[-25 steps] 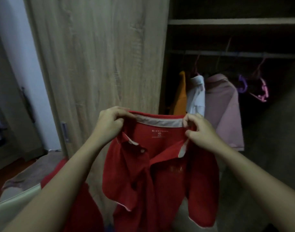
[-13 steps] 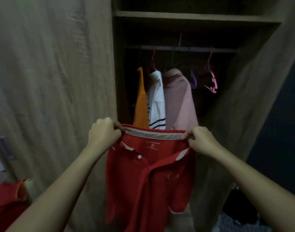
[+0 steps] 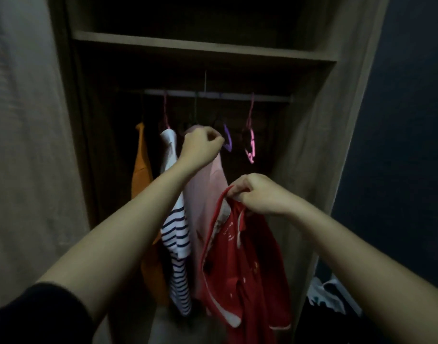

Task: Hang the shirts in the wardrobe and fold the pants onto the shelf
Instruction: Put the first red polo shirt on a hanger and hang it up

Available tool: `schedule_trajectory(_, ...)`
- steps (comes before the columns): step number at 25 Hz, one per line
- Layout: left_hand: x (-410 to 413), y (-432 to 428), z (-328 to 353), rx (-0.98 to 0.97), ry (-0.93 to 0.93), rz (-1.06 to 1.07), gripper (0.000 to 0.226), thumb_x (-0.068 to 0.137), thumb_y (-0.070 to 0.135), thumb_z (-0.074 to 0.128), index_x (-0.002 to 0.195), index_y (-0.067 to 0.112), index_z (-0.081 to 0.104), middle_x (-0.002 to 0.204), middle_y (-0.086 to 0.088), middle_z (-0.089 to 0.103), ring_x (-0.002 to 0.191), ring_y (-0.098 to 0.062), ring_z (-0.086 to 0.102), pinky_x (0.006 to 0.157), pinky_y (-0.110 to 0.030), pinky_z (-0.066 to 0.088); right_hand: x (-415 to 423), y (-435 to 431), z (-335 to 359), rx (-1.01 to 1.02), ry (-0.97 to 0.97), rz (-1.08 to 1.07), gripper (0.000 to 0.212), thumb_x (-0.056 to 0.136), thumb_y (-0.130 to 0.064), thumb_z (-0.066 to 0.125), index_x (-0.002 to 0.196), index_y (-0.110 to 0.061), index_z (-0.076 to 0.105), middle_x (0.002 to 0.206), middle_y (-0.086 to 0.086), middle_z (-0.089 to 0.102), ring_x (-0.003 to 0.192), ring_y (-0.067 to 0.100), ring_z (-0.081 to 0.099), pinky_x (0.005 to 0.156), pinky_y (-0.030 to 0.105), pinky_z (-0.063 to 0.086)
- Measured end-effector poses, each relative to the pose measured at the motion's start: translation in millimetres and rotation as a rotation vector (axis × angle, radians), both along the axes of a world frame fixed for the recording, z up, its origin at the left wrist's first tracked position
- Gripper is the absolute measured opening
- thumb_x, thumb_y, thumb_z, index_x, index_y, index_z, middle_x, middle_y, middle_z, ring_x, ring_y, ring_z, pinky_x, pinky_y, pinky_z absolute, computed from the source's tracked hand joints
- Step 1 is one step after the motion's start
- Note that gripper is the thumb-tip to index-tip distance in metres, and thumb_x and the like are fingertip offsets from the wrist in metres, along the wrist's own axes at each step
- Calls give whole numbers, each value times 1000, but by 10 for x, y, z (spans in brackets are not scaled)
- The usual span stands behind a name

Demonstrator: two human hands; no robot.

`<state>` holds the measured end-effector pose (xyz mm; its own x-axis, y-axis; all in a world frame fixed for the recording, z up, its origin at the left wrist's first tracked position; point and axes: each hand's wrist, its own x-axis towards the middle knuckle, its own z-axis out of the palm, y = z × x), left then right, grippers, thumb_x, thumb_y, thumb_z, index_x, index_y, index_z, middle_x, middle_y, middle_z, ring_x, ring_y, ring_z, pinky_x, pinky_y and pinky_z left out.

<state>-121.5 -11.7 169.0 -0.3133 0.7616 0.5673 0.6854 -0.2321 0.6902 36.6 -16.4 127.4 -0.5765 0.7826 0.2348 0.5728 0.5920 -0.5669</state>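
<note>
This is a dimly lit bedroom or dressing corner of a home, seen at an open wooden wardrobe. Inside, a shelf runs above a hanging rail. Under the rail an orange garment, a white shirt with dark stripes and a pink shirt hang side by side, with a purple hanger and a pink hanger beside them. Loose clothing lies low at the right, against a dark wall.
</note>
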Motion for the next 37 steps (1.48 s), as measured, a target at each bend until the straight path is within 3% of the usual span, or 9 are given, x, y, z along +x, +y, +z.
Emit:
schedule_trajectory(3, 234, 639, 195, -8, -13, 97, 42, 92, 24, 52, 130, 6, 49, 112, -8, 62, 108, -18, 57, 92, -27, 43, 194, 161, 97, -2, 17, 25, 35, 84, 3, 45, 96, -15, 73, 106, 0, 68, 87, 18, 69, 78, 33, 59)
schedule_trajectory(6, 336, 1209, 245, -87, -134, 170, 63, 92, 30, 52, 143, 5, 25, 138, -18, 44, 126, -34, 45, 101, -39, 41, 421, 377, 199, 11, -5, 38, 33, 86, 1, 47, 98, -16, 73, 108, 0, 67, 91, 16, 67, 82, 36, 58)
schedule_trajectory(11, 347, 1723, 212, -201, -316, 199, 69, 89, 18, 58, 143, 1, 18, 140, -19, 43, 123, -35, 48, 88, -35, 45, 617, 654, 262, 14, -22, 57, 32, 86, -2, 48, 100, -18, 72, 109, -3, 66, 94, 18, 67, 83, 38, 57)
schedule_trajectory(17, 362, 2021, 127, -202, -471, 40, 88, 89, 52, 52, 145, -4, 14, 147, -22, 33, 132, -36, 38, 100, -36, 38, 612, 768, 174, 124, -23, 62, 35, 81, -2, 47, 102, -15, 72, 112, -4, 65, 93, 12, 66, 87, 32, 55)
schedule_trajectory(23, 339, 2226, 233, -95, -556, 8, 41, 86, 18, 62, 118, -2, 48, 103, -18, 61, 87, -31, 62, 64, -34, 51, 633, 777, 190, 121, -2, 46, 38, 78, -2, 45, 103, -16, 71, 115, -3, 63, 92, 14, 66, 85, 30, 55)
schedule_trajectory(27, 363, 2119, 344, -13, -789, -186, 21, 88, 6, 60, 107, -1, 53, 81, -13, 60, 64, -20, 59, 66, -36, 53, 678, 768, 117, 138, 14, 29, 34, 82, -4, 47, 103, -16, 71, 115, -5, 62, 100, 10, 62, 90, 26, 52)
schedule_trajectory(31, 166, 1750, 369, 51, -1008, -307, 19, 91, 7, 58, 109, 0, 57, 87, -11, 63, 68, -13, 66, 66, -22, 54, 617, 659, 8, 171, -39, 36, 33, 85, -2, 47, 104, -13, 71, 117, -3, 62, 107, 10, 58, 95, 22, 47)
schedule_trajectory(33, -97, 1565, 409, 50, -1067, -328, 13, 92, 5, 57, 100, -4, 59, 69, -9, 67, 54, -9, 67, 60, -19, 55, 507, 563, -67, 184, -79, 40, 33, 84, -2, 47, 105, -12, 71, 118, -1, 61, 110, 12, 57, 97, 21, 44)
schedule_trajectory(37, -211, 1331, 513, -12, -944, -322, 19, 92, 1, 55, 73, 0, 56, 53, -10, 63, 40, -6, 62, 38, -16, 49, 374, 394, -149, 182, -74, 33, 36, 83, -2, 44, 105, -12, 70, 117, -2, 60, 111, 11, 56, 96, 17, 43)
